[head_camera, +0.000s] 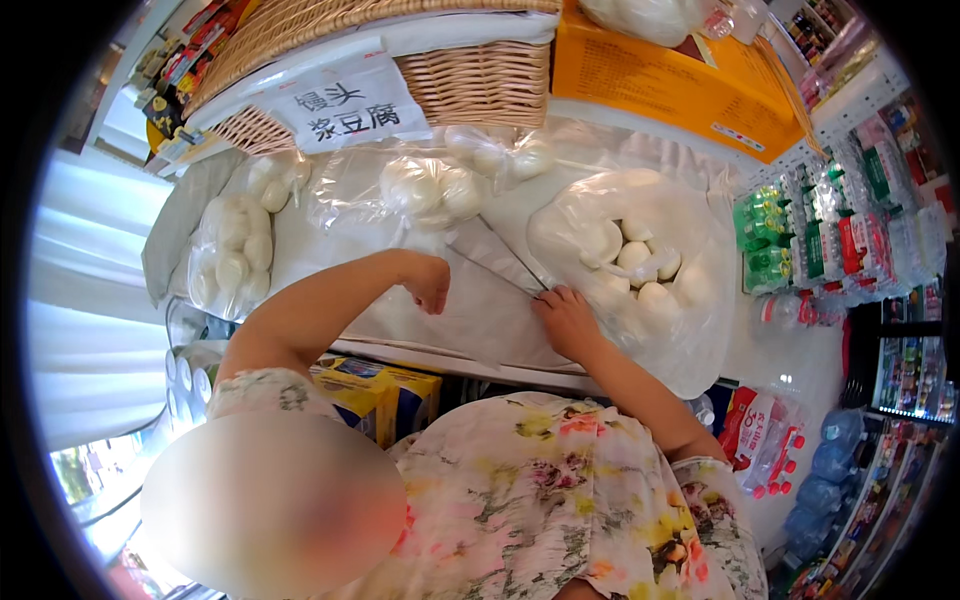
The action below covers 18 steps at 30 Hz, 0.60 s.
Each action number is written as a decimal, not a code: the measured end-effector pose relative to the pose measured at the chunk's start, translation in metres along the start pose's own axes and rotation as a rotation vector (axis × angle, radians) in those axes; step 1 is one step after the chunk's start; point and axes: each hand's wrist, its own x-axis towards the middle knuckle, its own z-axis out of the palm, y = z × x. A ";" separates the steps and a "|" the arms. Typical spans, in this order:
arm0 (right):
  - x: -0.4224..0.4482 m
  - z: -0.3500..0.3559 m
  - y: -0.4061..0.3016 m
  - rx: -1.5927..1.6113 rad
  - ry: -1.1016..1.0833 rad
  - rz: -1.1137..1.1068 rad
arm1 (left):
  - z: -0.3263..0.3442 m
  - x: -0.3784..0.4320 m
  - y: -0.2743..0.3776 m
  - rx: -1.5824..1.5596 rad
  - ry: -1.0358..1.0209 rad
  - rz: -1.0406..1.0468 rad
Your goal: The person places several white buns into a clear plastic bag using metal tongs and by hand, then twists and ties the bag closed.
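My right hand (566, 319) rests at the near edge of a large clear plastic bag of round white buns (637, 259), its fingertips on the end of a thin dark strip (517, 255) lying across the white cloth. My left hand (429, 281) is held over the cloth, fingers curled downward; whether anything is in it cannot be told. Beyond it lies a knotted clear bag of white buns (431, 187). A smaller bag (499, 154) is behind that one. At the left stands another filled bag of buns (231, 251).
A wicker basket (476, 82) with a handwritten paper sign (345, 97) borders the far side, beside an orange carton (667, 82). Packs of green bottles (765, 240) stand at the right. Yellow and blue boxes (375, 397) sit below the table's near edge.
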 end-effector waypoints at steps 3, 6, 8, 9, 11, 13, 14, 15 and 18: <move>-0.005 -0.015 -0.008 -0.026 -0.375 0.100 | -0.032 -0.045 0.029 0.399 -0.065 0.027; -0.020 -0.037 -0.017 -0.165 -0.581 0.176 | -0.062 -0.104 0.082 0.372 0.062 0.032; -0.022 -0.048 -0.018 -0.085 -0.684 0.325 | -0.065 -0.134 0.106 0.389 0.155 0.092; -0.018 -0.058 -0.016 -0.081 -0.673 0.334 | -0.061 -0.147 0.116 0.383 0.243 0.145; -0.005 -0.090 -0.006 0.469 -0.098 0.230 | -0.056 -0.165 0.135 0.466 0.286 0.253; 0.015 -0.133 -0.014 0.582 0.185 0.161 | -0.045 -0.179 0.154 0.547 0.322 0.358; 0.025 -0.150 -0.019 0.679 0.186 0.140 | -0.034 -0.185 0.161 0.706 0.382 0.380; 0.033 -0.162 -0.023 0.771 0.185 0.120 | -0.024 -0.187 0.166 0.864 0.443 0.408; 0.041 -0.178 -0.036 0.813 0.151 0.020 | 0.010 -0.185 0.181 0.915 0.449 0.443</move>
